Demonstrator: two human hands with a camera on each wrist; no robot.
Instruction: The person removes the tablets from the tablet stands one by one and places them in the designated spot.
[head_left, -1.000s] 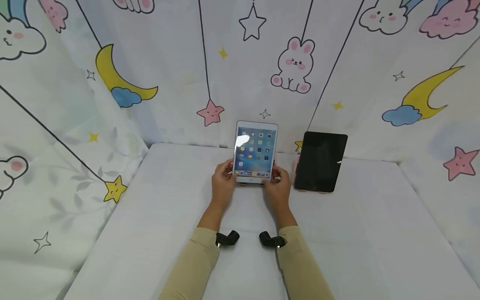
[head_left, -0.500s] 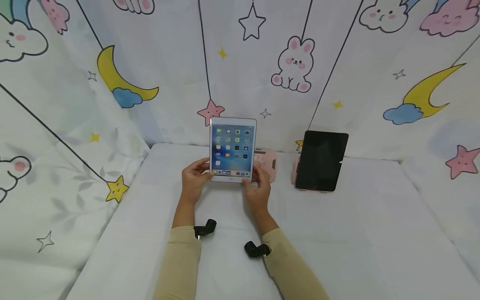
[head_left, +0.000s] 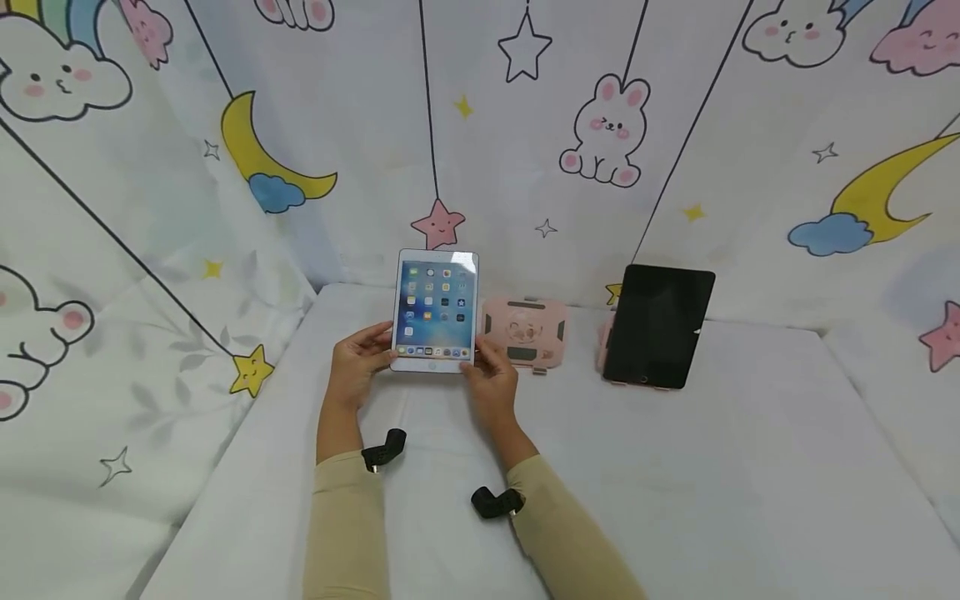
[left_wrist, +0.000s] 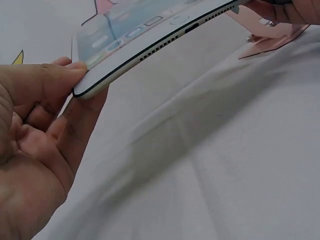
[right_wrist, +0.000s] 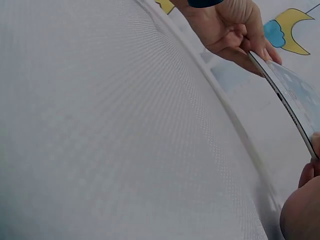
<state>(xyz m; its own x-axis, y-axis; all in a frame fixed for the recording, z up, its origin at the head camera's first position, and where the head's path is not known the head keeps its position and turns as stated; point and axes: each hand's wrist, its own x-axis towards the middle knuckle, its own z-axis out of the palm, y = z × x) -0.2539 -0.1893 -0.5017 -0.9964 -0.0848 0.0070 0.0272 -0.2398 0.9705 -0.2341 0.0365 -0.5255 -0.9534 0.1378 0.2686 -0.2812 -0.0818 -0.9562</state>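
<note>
A white-framed tablet [head_left: 435,312] with its screen lit and rows of app icons is held up above the table, tilted toward the head camera. My left hand [head_left: 356,365] pinches its lower left corner, thumb on the front and fingers behind, as the left wrist view also shows on the tablet's edge [left_wrist: 150,52]. At the lower right corner my right hand [head_left: 491,382] grips it the same way. Right of the tablet is a pink tablet stand [head_left: 525,332] with dark pads. In the left wrist view the tablet's bottom edge hangs above the cloth.
A second tablet [head_left: 658,327] with a dark screen leans on another pink stand at the right. White cloth covers the table [head_left: 712,483]. Behind it rises a backdrop [head_left: 360,83] printed with moons, stars and rabbits. Each wrist wears a small black camera [head_left: 384,450].
Both hands have carried the lit tablet leftward from in front of the pink stand, so that stand now shows fully. The dark tablet stays on its stand. The head view has shifted slightly.
</note>
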